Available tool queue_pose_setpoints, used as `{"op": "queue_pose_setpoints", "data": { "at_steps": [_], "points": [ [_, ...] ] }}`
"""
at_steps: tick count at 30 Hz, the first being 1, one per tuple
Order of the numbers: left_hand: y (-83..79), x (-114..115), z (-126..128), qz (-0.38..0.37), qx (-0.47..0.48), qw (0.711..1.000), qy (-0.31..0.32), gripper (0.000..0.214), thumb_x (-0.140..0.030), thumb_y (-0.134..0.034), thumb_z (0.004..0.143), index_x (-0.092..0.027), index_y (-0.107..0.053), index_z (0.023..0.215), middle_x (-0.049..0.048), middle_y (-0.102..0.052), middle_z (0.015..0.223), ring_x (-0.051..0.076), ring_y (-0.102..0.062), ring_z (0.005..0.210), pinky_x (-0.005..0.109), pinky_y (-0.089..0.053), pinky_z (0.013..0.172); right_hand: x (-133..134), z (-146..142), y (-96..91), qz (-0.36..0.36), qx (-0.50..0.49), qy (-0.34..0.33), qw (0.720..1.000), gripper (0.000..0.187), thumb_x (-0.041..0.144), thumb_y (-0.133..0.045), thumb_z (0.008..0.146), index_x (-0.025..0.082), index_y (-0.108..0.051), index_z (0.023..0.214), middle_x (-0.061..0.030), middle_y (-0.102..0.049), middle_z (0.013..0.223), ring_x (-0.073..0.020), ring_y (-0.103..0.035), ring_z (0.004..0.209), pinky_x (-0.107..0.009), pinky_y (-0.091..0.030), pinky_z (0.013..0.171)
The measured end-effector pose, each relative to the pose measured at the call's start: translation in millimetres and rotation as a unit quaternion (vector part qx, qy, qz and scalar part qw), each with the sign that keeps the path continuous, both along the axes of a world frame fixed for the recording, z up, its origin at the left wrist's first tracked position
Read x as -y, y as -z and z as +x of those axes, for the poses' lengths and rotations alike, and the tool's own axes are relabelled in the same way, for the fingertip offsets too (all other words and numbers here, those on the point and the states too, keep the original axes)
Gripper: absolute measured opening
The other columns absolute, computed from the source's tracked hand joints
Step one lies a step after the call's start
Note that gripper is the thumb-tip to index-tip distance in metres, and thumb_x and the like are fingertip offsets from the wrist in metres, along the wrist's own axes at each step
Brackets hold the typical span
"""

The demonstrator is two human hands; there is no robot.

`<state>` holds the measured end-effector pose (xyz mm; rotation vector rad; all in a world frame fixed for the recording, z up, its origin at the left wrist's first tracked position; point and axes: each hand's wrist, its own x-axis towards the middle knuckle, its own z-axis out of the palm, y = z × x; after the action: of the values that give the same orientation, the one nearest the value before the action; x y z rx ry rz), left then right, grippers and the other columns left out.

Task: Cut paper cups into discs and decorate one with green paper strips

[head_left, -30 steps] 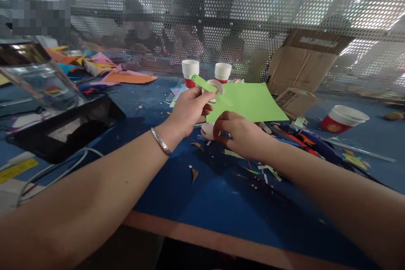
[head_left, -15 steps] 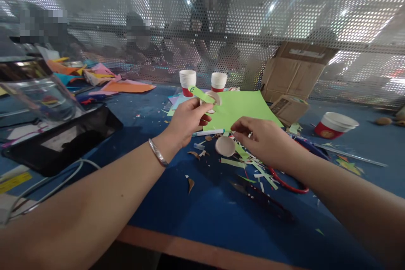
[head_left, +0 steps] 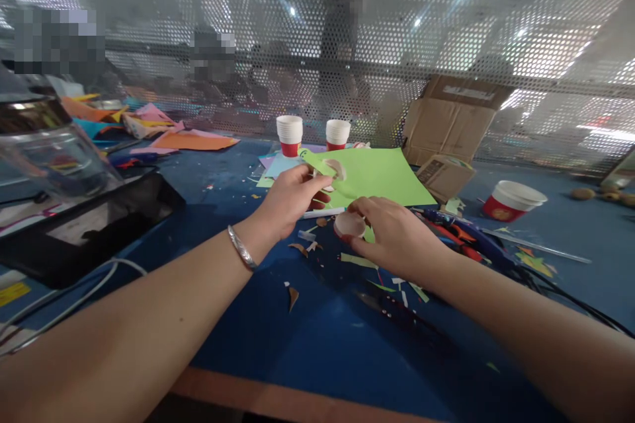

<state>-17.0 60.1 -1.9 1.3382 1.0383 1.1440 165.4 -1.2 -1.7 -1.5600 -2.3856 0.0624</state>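
My left hand (head_left: 292,195), with a silver bangle at the wrist, pinches a green paper strip (head_left: 311,159) that has a small smiley face drawn at its tip. A pale curved piece (head_left: 338,169) shows just beyond those fingertips; whether it is fixed to the strip I cannot tell. Thumb and fingers of my right hand (head_left: 389,228) close around the rim of a cut-off paper cup bottom (head_left: 348,225), a shallow white disc with a reddish side. Behind both hands lies a green paper sheet (head_left: 384,175), and a white marker (head_left: 322,213) rests at its near edge.
Two stacks of paper cups (head_left: 289,135) stand at the back. Another paper cup (head_left: 514,201) and a cardboard box (head_left: 441,122) are on the right. Scissors (head_left: 391,310) and paper scraps (head_left: 357,260) lie in front. A black tablet (head_left: 94,231) and a glass jar (head_left: 62,158) occupy the left.
My right hand has come down and left onto the cup bottom and taken hold of it, tilting it slightly. My left hand still holds the green strip. The view has shifted a little.
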Motion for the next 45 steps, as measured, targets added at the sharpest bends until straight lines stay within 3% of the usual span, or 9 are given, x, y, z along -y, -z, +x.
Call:
{"op": "queue_pose_setpoints", "data": {
  "at_steps": [5, 11, 14, 18, 25, 33, 41, 45],
  "points": [
    [-4.4, 8, 2, -0.053, -0.005, 0.997, 0.057, 0.015, -0.021, -0.066, 0.089, -0.014, -0.065, 0.102, 0.0070, -0.070, 0.097, 0.012, -0.068, 0.072, 0.027, -0.053, 0.066, 28, 24, -14.5, 0.082, -0.082, -0.056, 0.992, 0.026, 0.034, -0.066, 0.090, 0.021, -0.062, 0.113, -0.0055, -0.069, 0.106, -0.0216, -0.065, 0.094, -0.033, -0.049, 0.078],
    [-6.8, 27, 14, -0.117, -0.003, 0.985, 0.127, 0.011, -0.014, -0.066, 0.090, -0.012, -0.065, 0.100, 0.0056, -0.071, 0.086, 0.011, -0.068, 0.065, 0.027, -0.055, 0.065, 42, 46, -20.3, 0.167, -0.121, -0.016, 0.978, 0.031, 0.035, -0.070, 0.088, 0.022, -0.064, 0.115, -0.0046, -0.069, 0.100, -0.0215, -0.066, 0.088, -0.034, -0.052, 0.075],
    [-5.5, 37, 21, -0.137, 0.010, 0.977, 0.163, 0.011, -0.010, -0.071, 0.085, -0.012, -0.065, 0.095, 0.0035, -0.071, 0.081, 0.012, -0.068, 0.063, 0.027, -0.056, 0.066, 39, 46, -15.7, 0.181, -0.134, -0.006, 0.974, 0.033, 0.035, -0.071, 0.087, 0.021, -0.064, 0.115, -0.0056, -0.069, 0.103, -0.0219, -0.066, 0.088, -0.035, -0.053, 0.075],
    [-3.7, 45, 26, -0.166, 0.061, 0.962, 0.210, 0.020, -0.009, -0.081, 0.075, -0.012, -0.066, 0.088, 0.0028, -0.071, 0.079, 0.014, -0.071, 0.068, 0.030, -0.059, 0.074, 37, 43, -8.7, 0.187, -0.112, -0.041, 0.975, 0.031, 0.031, -0.068, 0.089, 0.020, -0.061, 0.117, -0.0069, -0.068, 0.107, -0.0226, -0.065, 0.094, -0.036, -0.053, 0.080],
    [-4.1, 45, 22, -0.181, 0.123, 0.934, 0.282, 0.010, -0.009, -0.075, 0.074, -0.008, -0.075, 0.084, 0.0068, -0.074, 0.084, 0.016, -0.072, 0.081, 0.034, -0.059, 0.091, 38, 46, -8.9, 0.200, -0.092, -0.065, 0.973, 0.033, 0.025, -0.067, 0.088, 0.021, -0.058, 0.120, -0.0071, -0.068, 0.112, -0.0234, -0.063, 0.101, -0.037, -0.050, 0.087],
    [-4.7, 49, 21, -0.164, 0.099, 0.938, 0.290, 0.022, -0.012, -0.079, 0.076, -0.008, -0.077, 0.098, 0.0124, -0.076, 0.104, 0.020, -0.072, 0.096, 0.040, -0.055, 0.102, 37, 48, -4.2, 0.200, -0.086, -0.091, 0.972, 0.038, 0.022, -0.066, 0.089, 0.021, -0.056, 0.125, -0.0083, -0.067, 0.118, -0.0240, -0.061, 0.108, -0.037, -0.050, 0.092],
    [-4.2, 48, 19, -0.127, 0.086, 0.950, 0.272, 0.027, -0.019, -0.092, 0.063, -0.013, -0.076, 0.085, 0.0039, -0.074, 0.083, 0.016, -0.071, 0.084, 0.035, -0.057, 0.089, 42, 50, -7.5, 0.198, -0.095, -0.107, 0.970, 0.043, 0.016, -0.065, 0.088, 0.023, -0.053, 0.129, -0.0096, -0.065, 0.127, -0.0264, -0.059, 0.122, -0.043, -0.047, 0.103],
    [-2.1, 48, 20, -0.084, 0.067, 0.957, 0.270, 0.023, -0.021, -0.089, 0.067, -0.014, -0.074, 0.083, 0.0035, -0.073, 0.084, 0.015, -0.068, 0.080, 0.034, -0.057, 0.084, 44, 51, -7.2, 0.193, -0.114, -0.105, 0.969, 0.045, 0.016, -0.065, 0.088, 0.026, -0.052, 0.129, -0.0089, -0.065, 0.128, -0.0281, -0.060, 0.123, -0.045, -0.051, 0.099]
  ]
}}
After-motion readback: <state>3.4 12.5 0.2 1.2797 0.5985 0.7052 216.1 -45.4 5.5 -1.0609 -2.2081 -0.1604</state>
